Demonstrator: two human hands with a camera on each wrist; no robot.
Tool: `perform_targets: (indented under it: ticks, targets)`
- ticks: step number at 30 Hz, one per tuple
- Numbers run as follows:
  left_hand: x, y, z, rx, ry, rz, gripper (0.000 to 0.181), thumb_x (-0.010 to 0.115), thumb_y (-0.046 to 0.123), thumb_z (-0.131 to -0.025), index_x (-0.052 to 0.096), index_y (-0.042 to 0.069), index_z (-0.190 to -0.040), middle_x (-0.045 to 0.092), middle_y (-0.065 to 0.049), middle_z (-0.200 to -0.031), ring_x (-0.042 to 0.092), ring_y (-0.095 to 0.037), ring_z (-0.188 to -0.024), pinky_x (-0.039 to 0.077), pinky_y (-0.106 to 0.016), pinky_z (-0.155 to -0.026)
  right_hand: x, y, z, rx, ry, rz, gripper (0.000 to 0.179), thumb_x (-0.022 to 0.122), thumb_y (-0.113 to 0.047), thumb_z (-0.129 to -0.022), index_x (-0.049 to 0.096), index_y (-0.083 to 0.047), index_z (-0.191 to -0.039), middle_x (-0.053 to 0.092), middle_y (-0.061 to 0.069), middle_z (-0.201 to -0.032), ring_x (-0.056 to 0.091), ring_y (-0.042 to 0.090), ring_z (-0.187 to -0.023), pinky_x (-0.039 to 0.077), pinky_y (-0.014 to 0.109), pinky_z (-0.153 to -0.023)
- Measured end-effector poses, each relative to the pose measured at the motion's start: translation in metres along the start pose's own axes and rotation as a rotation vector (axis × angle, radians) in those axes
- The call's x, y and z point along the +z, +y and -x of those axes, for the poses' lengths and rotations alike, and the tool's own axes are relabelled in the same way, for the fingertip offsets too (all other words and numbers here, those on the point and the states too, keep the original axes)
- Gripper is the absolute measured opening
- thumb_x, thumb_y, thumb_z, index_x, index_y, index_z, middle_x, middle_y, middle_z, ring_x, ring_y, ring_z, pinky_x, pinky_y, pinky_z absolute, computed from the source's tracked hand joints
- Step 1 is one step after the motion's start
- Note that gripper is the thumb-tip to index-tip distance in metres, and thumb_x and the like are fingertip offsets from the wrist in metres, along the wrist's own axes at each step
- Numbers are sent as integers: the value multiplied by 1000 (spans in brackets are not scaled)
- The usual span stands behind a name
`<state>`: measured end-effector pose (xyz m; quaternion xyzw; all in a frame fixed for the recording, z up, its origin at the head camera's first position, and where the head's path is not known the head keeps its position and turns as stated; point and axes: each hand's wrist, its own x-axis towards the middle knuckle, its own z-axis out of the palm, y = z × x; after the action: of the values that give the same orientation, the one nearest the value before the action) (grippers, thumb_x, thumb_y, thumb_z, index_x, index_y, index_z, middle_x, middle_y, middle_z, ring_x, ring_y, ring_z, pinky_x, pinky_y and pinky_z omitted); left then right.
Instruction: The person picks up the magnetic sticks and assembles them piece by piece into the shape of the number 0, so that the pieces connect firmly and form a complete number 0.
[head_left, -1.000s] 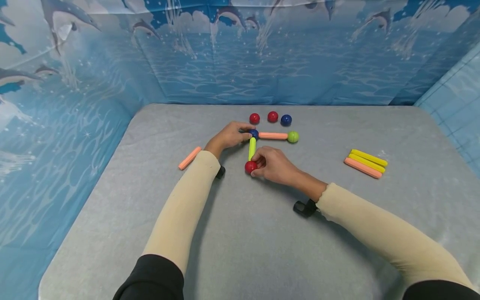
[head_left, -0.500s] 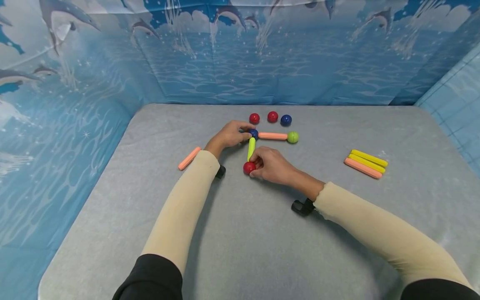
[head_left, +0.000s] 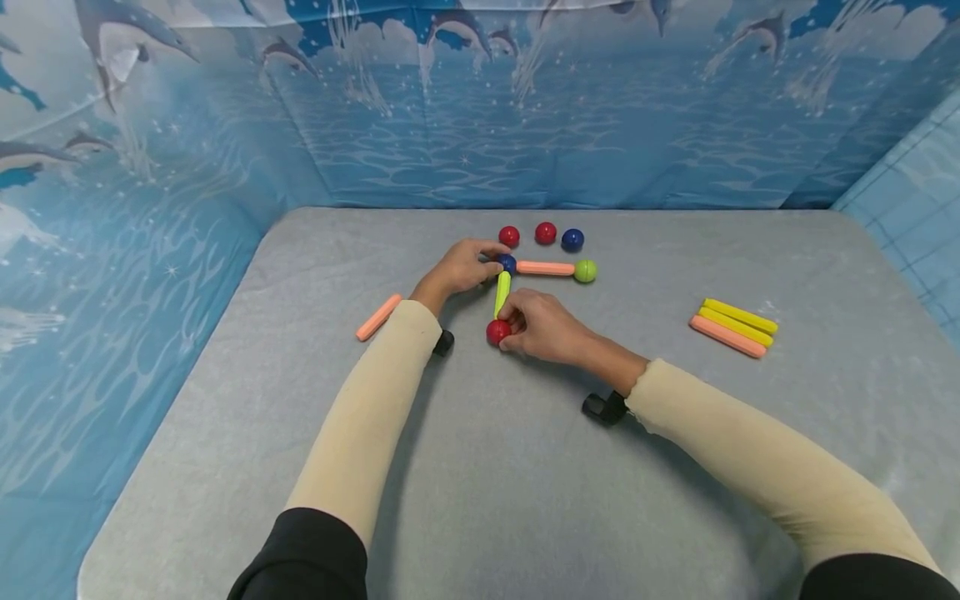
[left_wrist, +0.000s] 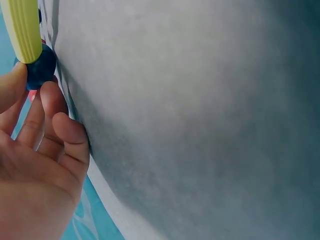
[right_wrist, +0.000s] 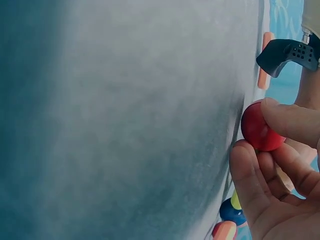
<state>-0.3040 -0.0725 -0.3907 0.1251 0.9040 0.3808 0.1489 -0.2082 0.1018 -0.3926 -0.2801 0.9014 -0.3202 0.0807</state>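
In the head view my left hand [head_left: 463, 268] pinches a dark blue ball [head_left: 507, 264] between thumb and fingers. A yellow-green rod [head_left: 502, 293] runs from that ball toward me to a red ball [head_left: 498, 332]. My right hand [head_left: 551, 329] holds the red ball with thumb and fingertips. From the blue ball an orange rod [head_left: 546, 268] extends right to a green ball [head_left: 585, 271]. The left wrist view shows the rod's ridged end [left_wrist: 26, 35] against the blue ball [left_wrist: 42, 70]. In the right wrist view the thumb lies over the red ball [right_wrist: 259, 127].
Behind the joined pieces lie two red balls, one at left [head_left: 509, 237] and one at right [head_left: 545, 233], and a blue ball [head_left: 572, 241]. A loose orange rod [head_left: 378, 317] lies beside the left forearm. Two yellow rods [head_left: 738, 318] and an orange rod [head_left: 727, 337] lie at right.
The red ball and the near end of the yellow-green rod have shifted slightly left with my right hand. My left hand stays on the blue ball.
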Motion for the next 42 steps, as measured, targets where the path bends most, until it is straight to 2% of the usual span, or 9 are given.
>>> perform_targets:
  ticks: [5, 11, 14, 23, 42]
  targets:
    - [1, 1, 0, 4, 19, 7, 36, 55, 17, -101, 60, 18, -137, 58, -8, -137, 55, -21, -108, 51, -31, -83, -2, -1, -1, 6, -7, 20, 32, 82, -9, -80, 64, -3, -106, 64, 9, -100, 61, 18, -89, 54, 32, -80]
    - [3, 2, -1, 0, 41, -10, 36, 55, 17, -101, 60, 19, -137, 59, -8, -138, 50, -23, -127, 47, -41, -104, -3, 1, -2, -5, -6, 32, 31, 81, -8, -80, 65, -3, -106, 65, 10, -101, 62, 18, -90, 54, 32, -81]
    - [3, 2, -2, 1, 52, -13, 36, 55, 17, -101, 60, 18, -137, 59, -8, -138, 48, -24, -133, 43, -44, -110, -3, 2, -3, -6, 0, 34, 31, 81, -8, -81, 65, -2, -106, 65, 10, -100, 62, 19, -90, 54, 33, -81]
    - [5, 3, -3, -35, 78, 8, 37, 56, 18, -101, 59, 19, -138, 59, -8, -137, 46, -25, -134, 43, -44, -111, -4, 5, -5, -14, -3, 38, 31, 81, -9, -81, 65, -2, -106, 65, 10, -101, 62, 19, -90, 55, 34, -81]
    - [4, 4, -6, -55, 53, 4, 39, 56, 19, -101, 57, 21, -141, 53, -8, -147, 42, -25, -140, 39, -45, -115, -3, 5, -7, 30, -20, 33, 34, 81, -10, -81, 64, -3, -110, 65, 11, -103, 61, 20, -92, 55, 35, -85]
